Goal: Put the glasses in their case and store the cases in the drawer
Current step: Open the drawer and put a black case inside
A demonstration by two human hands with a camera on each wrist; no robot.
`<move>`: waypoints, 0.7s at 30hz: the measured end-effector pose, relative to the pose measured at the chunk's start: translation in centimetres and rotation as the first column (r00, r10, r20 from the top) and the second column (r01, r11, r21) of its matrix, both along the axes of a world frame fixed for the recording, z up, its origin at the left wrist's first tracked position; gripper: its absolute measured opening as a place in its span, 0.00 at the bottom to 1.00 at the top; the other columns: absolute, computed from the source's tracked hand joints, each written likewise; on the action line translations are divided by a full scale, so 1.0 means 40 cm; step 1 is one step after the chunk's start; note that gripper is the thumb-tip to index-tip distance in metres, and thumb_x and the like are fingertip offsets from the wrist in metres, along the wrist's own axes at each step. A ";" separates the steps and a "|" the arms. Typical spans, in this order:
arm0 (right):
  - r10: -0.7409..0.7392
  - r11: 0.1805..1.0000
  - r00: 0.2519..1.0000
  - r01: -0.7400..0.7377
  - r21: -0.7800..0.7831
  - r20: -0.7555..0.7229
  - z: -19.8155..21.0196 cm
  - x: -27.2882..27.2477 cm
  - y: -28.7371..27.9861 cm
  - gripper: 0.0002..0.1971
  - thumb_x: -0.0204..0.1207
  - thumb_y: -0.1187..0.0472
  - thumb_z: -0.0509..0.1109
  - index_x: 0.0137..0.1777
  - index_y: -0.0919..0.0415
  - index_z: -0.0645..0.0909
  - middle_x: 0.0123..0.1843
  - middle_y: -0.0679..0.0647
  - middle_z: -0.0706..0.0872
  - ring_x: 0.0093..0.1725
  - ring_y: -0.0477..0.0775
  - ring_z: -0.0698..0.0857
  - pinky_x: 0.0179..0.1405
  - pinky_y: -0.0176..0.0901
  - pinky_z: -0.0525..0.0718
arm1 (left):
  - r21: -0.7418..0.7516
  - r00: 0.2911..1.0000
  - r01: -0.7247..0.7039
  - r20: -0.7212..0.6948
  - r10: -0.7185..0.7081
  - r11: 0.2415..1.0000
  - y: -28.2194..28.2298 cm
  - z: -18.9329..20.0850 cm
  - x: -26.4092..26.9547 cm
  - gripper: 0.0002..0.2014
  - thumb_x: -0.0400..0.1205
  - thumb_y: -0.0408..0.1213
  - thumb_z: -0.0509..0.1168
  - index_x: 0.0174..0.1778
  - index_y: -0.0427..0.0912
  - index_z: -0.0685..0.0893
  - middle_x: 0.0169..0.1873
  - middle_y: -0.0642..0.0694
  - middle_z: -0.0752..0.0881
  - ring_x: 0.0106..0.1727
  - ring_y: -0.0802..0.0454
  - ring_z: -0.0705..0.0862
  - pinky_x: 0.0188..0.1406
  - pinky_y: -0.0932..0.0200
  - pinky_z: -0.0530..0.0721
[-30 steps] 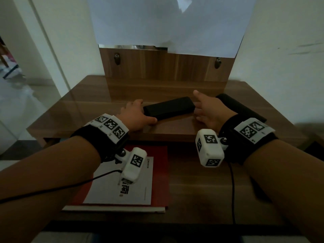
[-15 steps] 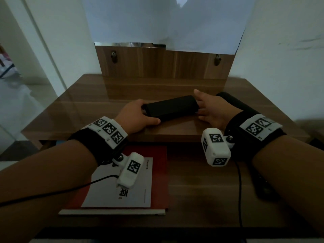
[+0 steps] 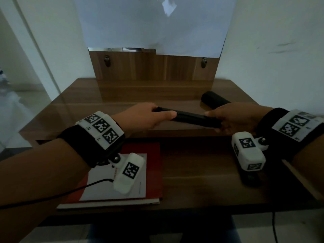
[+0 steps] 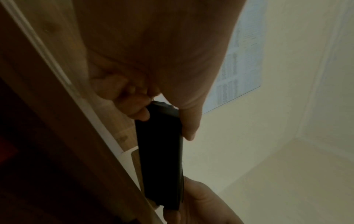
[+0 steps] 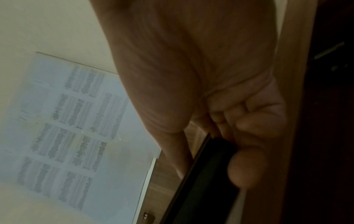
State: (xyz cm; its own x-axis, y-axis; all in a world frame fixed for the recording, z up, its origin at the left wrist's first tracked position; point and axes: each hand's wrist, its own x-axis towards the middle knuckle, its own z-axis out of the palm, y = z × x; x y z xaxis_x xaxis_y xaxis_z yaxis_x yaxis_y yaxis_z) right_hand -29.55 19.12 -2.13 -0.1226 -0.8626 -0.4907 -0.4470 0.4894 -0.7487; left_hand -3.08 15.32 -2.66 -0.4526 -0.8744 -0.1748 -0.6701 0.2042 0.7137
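A long black glasses case (image 3: 190,118) hangs in the air above the front edge of the wooden desk (image 3: 87,109), tilted down to the right. My left hand (image 3: 149,118) grips its left end, thumb on the near side. My right hand (image 3: 233,118) grips its right end. The left wrist view shows the case (image 4: 161,159) between thumb and curled fingers, and the right wrist view shows the case (image 5: 203,178) pinched the same way. A second black case (image 3: 213,100) lies on the desk behind my right hand. No glasses are in sight.
An open drawer (image 3: 201,172) lies below the hands, with a red and white booklet (image 3: 122,174) in its left half. A wooden back panel (image 3: 154,67) and a paper-covered mirror (image 3: 154,23) rise at the rear. A cable (image 3: 273,223) hangs at the drawer's front right.
Both hands have lifted the black case off the desk and drawn it toward me. It has turned edge-on, its right end lower.
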 end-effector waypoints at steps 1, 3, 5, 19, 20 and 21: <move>0.004 1.000 1.000 -0.004 0.031 -0.020 0.007 -0.011 0.013 0.24 0.78 0.50 0.68 0.67 0.67 0.76 0.41 0.59 0.80 0.24 0.48 0.80 0.20 0.36 0.76 | 0.033 0.999 0.003 0.033 -0.004 0.999 0.008 0.004 -0.007 0.32 0.73 0.70 0.60 0.48 0.40 0.84 0.30 0.47 0.80 0.27 0.53 0.76 0.29 0.60 0.75; 0.040 0.995 0.998 -0.034 0.099 -0.058 0.018 -0.022 0.040 0.23 0.78 0.50 0.69 0.63 0.69 0.78 0.31 0.57 0.81 0.17 0.48 0.80 0.15 0.34 0.76 | 0.118 0.995 -0.012 0.096 0.000 0.993 0.018 -0.001 -0.022 0.35 0.71 0.73 0.58 0.46 0.41 0.83 0.29 0.49 0.79 0.26 0.53 0.74 0.28 0.60 0.73; 0.105 0.982 0.989 -0.086 0.169 -0.108 0.017 -0.026 0.059 0.25 0.77 0.47 0.69 0.64 0.69 0.80 0.29 0.56 0.85 0.20 0.48 0.83 0.17 0.36 0.78 | 0.203 0.992 -0.041 0.125 0.016 0.978 0.027 -0.021 -0.037 0.37 0.69 0.75 0.59 0.53 0.42 0.83 0.32 0.49 0.80 0.29 0.54 0.75 0.28 0.61 0.73; 0.185 0.959 0.952 -0.119 0.259 -0.245 -0.117 -0.034 0.077 0.24 0.80 0.49 0.66 0.74 0.57 0.75 0.69 0.62 0.78 0.56 0.60 0.85 0.58 0.54 0.84 | 0.456 0.975 -0.021 0.205 -0.082 0.890 0.023 -0.176 -0.118 0.29 0.73 0.56 0.72 0.63 0.41 0.81 0.43 0.44 0.81 0.44 0.48 0.80 0.41 0.55 0.78; 0.184 0.959 0.952 -0.120 0.257 -0.245 -0.123 -0.035 0.075 0.24 0.80 0.49 0.66 0.74 0.57 0.75 0.69 0.62 0.79 0.58 0.61 0.84 0.61 0.55 0.83 | 0.445 0.973 -0.023 0.217 -0.083 0.895 0.023 -0.185 -0.122 0.28 0.74 0.55 0.72 0.64 0.41 0.80 0.45 0.43 0.82 0.45 0.47 0.81 0.43 0.54 0.79; 0.183 0.959 0.953 -0.119 0.257 -0.241 -0.129 -0.036 0.074 0.24 0.80 0.49 0.66 0.73 0.58 0.75 0.69 0.62 0.79 0.59 0.62 0.84 0.61 0.55 0.83 | 0.435 0.972 -0.026 0.222 -0.080 0.900 0.021 -0.193 -0.127 0.26 0.75 0.52 0.72 0.65 0.42 0.79 0.46 0.43 0.82 0.46 0.47 0.81 0.44 0.54 0.80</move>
